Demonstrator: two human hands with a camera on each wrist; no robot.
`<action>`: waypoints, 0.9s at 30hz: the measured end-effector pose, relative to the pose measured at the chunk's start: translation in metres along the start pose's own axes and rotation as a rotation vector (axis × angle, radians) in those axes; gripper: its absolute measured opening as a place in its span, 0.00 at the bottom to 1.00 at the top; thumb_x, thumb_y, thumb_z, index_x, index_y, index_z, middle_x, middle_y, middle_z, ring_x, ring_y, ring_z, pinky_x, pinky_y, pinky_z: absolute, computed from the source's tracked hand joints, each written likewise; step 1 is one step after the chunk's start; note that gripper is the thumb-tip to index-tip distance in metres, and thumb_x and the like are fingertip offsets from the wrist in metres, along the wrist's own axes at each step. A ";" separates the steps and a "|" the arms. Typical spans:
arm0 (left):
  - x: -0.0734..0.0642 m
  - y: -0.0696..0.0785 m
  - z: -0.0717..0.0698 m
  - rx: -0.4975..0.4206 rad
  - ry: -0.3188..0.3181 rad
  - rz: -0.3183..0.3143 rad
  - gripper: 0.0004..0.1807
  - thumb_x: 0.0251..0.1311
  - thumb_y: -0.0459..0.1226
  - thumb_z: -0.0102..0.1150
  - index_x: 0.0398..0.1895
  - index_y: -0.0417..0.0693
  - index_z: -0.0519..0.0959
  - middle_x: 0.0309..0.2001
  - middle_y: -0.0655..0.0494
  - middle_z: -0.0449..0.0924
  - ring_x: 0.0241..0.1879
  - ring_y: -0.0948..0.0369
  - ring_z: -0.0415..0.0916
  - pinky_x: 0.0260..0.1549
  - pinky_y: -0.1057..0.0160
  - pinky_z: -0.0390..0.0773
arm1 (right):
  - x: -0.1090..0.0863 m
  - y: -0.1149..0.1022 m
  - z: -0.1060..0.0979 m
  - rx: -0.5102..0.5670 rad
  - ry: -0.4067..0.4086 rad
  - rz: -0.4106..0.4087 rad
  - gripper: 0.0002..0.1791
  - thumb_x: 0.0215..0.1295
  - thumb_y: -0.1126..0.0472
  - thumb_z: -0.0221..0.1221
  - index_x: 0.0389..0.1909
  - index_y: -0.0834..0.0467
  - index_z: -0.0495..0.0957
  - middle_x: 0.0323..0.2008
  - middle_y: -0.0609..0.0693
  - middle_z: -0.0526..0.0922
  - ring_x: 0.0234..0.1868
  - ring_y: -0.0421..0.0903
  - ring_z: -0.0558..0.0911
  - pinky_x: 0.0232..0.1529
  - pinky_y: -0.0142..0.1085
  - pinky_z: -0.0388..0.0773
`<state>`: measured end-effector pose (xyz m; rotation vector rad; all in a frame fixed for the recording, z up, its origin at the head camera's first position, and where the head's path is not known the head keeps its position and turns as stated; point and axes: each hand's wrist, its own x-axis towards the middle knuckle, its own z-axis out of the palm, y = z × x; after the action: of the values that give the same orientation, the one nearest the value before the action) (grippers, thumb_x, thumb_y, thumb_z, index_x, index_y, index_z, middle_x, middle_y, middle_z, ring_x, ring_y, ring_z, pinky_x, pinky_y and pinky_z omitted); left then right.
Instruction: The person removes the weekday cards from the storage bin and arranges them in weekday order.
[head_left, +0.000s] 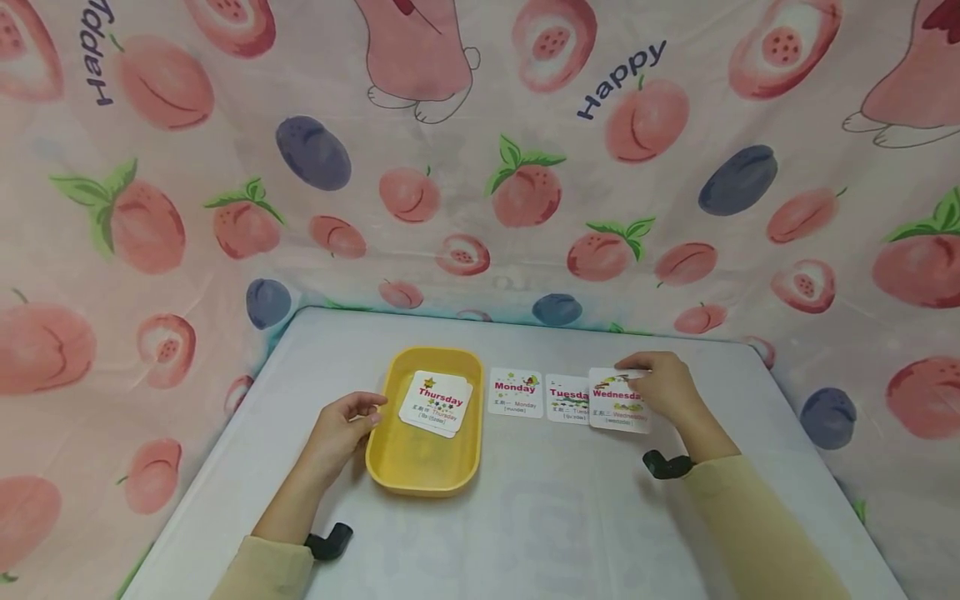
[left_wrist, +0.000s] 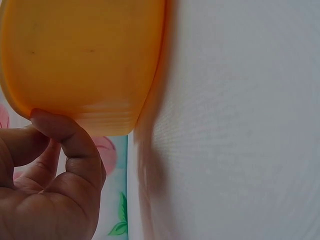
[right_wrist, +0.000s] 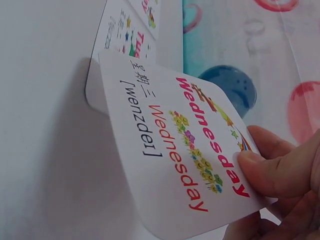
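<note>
My right hand [head_left: 667,387] pinches a white square card reading Wednesday [right_wrist: 170,150] by its edge, thumb on the printed face. The card is tilted, and overlaps the right part of the Tuesday card [head_left: 566,398] in the head view. Left of that lies the Monday card [head_left: 515,392] on the white table. A yellow tray [head_left: 423,475] stands further left, with the Thursday card [head_left: 435,402] on top of at least one other card inside. At the tray's left rim, my left hand [head_left: 341,433] grips with thumb and curled fingers; the left wrist view shows the thumb [left_wrist: 65,127] against its wall.
A white-covered table [head_left: 555,525] carries everything. Behind it hangs a pink cloth [head_left: 450,150] printed with peaches and dark plums. Each wrist wears a black device, one on the left [head_left: 330,542] and one on the right [head_left: 666,465].
</note>
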<state>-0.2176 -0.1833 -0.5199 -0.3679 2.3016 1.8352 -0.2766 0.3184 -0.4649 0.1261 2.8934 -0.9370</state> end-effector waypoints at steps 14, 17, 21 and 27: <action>-0.001 0.001 0.001 -0.003 0.009 0.003 0.16 0.76 0.30 0.59 0.63 0.43 0.82 0.49 0.49 0.77 0.47 0.54 0.74 0.36 0.70 0.80 | 0.011 0.028 -0.007 -0.017 -0.024 0.014 0.19 0.73 0.69 0.59 0.62 0.59 0.85 0.70 0.71 0.76 0.65 0.68 0.72 0.63 0.63 0.73; -0.001 0.000 0.000 -0.001 0.012 0.004 0.16 0.76 0.30 0.59 0.63 0.43 0.82 0.49 0.49 0.77 0.47 0.55 0.74 0.36 0.70 0.80 | 0.015 0.034 -0.004 -0.009 -0.023 0.025 0.20 0.73 0.69 0.58 0.62 0.59 0.85 0.70 0.71 0.75 0.66 0.68 0.72 0.63 0.62 0.72; -0.001 0.000 0.000 0.002 0.017 0.006 0.16 0.76 0.30 0.59 0.63 0.43 0.82 0.48 0.49 0.77 0.46 0.55 0.74 0.36 0.70 0.80 | 0.019 0.038 0.001 0.005 -0.014 0.048 0.19 0.73 0.70 0.58 0.61 0.61 0.85 0.70 0.71 0.75 0.64 0.67 0.73 0.63 0.61 0.72; -0.001 0.000 0.001 -0.009 0.011 0.007 0.16 0.76 0.30 0.59 0.63 0.43 0.82 0.49 0.49 0.77 0.47 0.53 0.74 0.37 0.70 0.81 | 0.023 0.043 0.010 0.040 -0.005 0.092 0.19 0.71 0.72 0.58 0.60 0.62 0.85 0.66 0.70 0.79 0.57 0.62 0.76 0.57 0.53 0.75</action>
<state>-0.2162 -0.1825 -0.5199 -0.3724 2.3053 1.8527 -0.2938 0.3490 -0.5005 0.2575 2.8383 -0.9772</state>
